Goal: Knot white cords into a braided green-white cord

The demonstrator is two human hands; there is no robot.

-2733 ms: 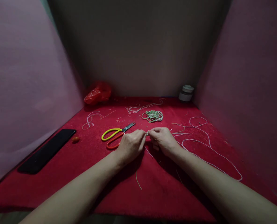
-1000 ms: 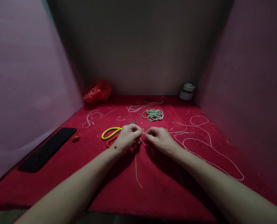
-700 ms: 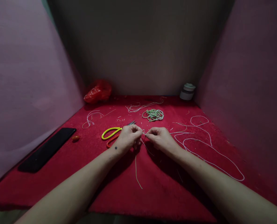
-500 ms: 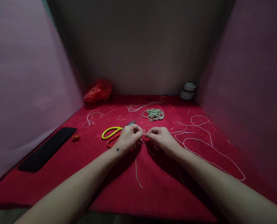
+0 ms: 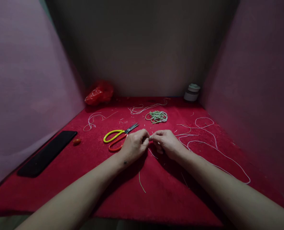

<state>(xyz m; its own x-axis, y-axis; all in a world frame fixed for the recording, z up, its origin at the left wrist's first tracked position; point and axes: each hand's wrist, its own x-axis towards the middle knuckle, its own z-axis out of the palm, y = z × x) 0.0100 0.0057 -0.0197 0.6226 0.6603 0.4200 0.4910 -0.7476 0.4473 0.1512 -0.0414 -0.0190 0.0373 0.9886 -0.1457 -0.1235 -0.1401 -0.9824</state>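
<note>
My left hand (image 5: 136,142) and my right hand (image 5: 167,142) meet fingertip to fingertip above the red cloth. Both are closed in a pinch on a small pale piece of cord (image 5: 151,137), mostly hidden by the fingers. A thin loose cord end (image 5: 153,154) slants down below the fingertips. Beside my left hand lie scissors (image 5: 119,135) with one yellow and one red handle, blades slightly apart. Just beyond the hands sits a heap of green and white braided cord (image 5: 158,117). Long white cord (image 5: 224,152) loops over the cloth to the right of my right hand.
A black phone-like slab (image 5: 47,154) and a small reddish-brown oval object (image 5: 77,141) lie at left. Toward the back are a red plastic bag (image 5: 99,93), pale strings (image 5: 145,109) and a lidded jar (image 5: 192,92). More strings (image 5: 92,120) lie at back left. Pink walls flank the table.
My left hand has shifted slightly right and turned, uncovering more of the scissors' blades and red handle. My fingertips are closer together, hiding more of the cord.
</note>
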